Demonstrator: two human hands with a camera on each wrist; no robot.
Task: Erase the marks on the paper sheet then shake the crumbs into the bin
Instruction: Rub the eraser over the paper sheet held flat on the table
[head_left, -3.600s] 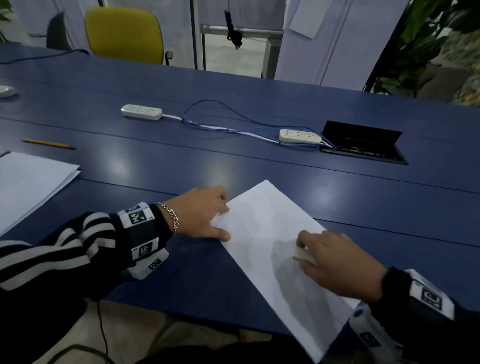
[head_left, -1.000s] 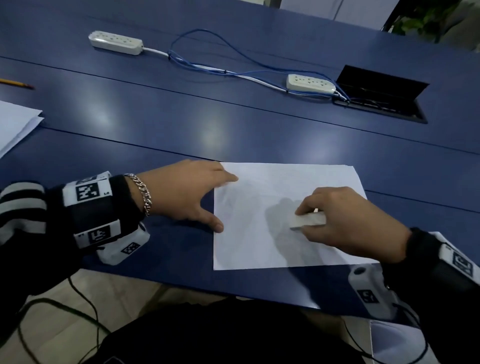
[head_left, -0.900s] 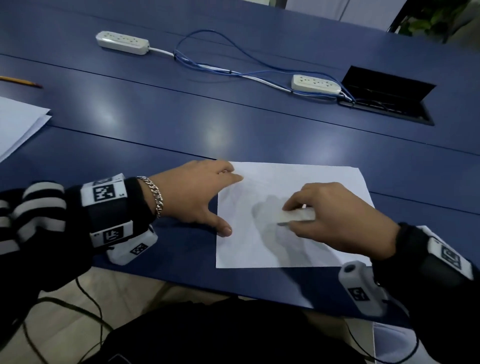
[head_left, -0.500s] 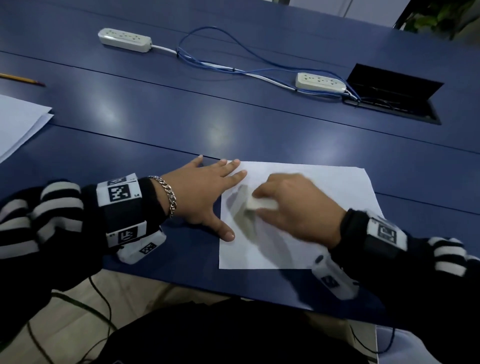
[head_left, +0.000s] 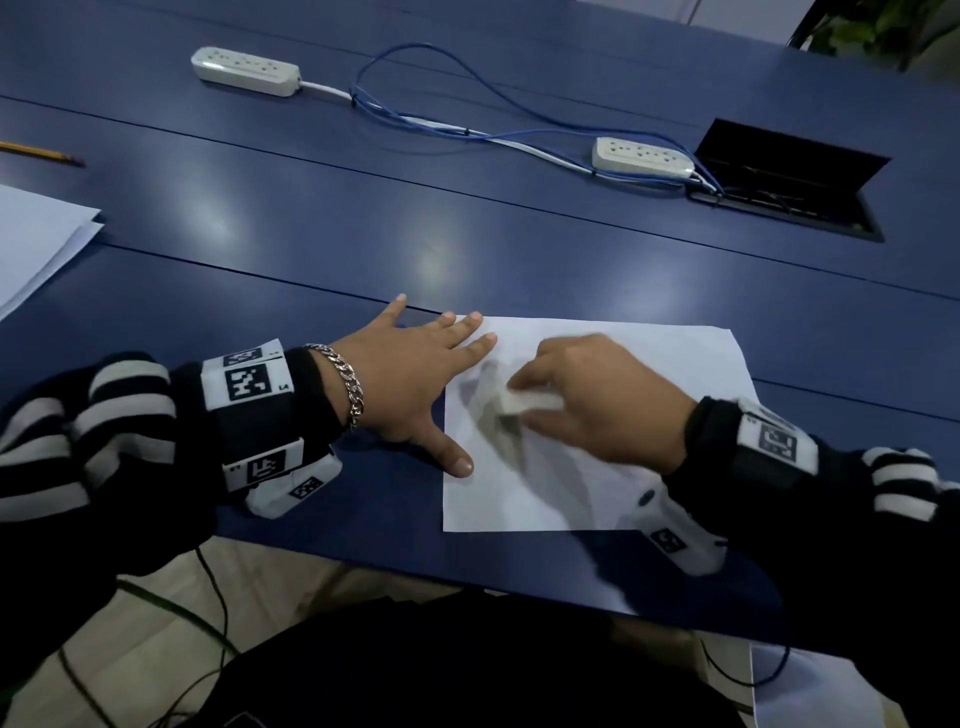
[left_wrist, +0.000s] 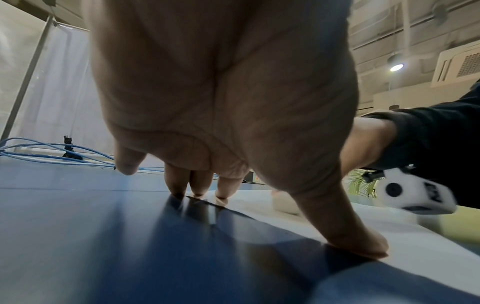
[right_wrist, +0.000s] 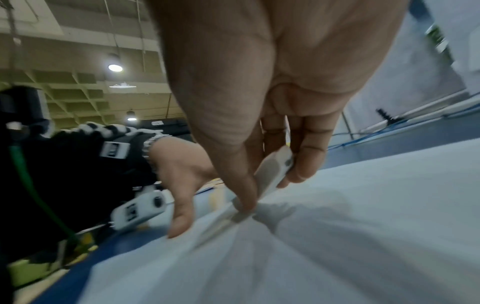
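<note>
A white paper sheet (head_left: 623, 467) lies near the front edge of the blue table (head_left: 363, 234). My left hand (head_left: 415, 384) lies flat with fingers spread, fingertips and thumb pressing the sheet's left edge (left_wrist: 358, 248). My right hand (head_left: 597, 405) pinches a white eraser (head_left: 530, 402) between thumb and fingers and presses it on the sheet's left part, close to the left hand. In the right wrist view the eraser (right_wrist: 275, 170) stands tilted on the paper (right_wrist: 337, 236). The right hand is motion-blurred. No marks or crumbs are discernible, and no bin is in view.
Other white sheets (head_left: 36, 244) lie at the left edge with a pencil (head_left: 41, 153) behind them. Two power strips (head_left: 244, 70) (head_left: 644, 156) joined by blue cables (head_left: 441, 119) and an open cable hatch (head_left: 789, 182) sit at the back.
The right hand with the eraser has slid leftward across the sheet, ending next to the left hand. The left hand's fingers have spread flatter. Earlier the sheet was turned from slanted to square.
</note>
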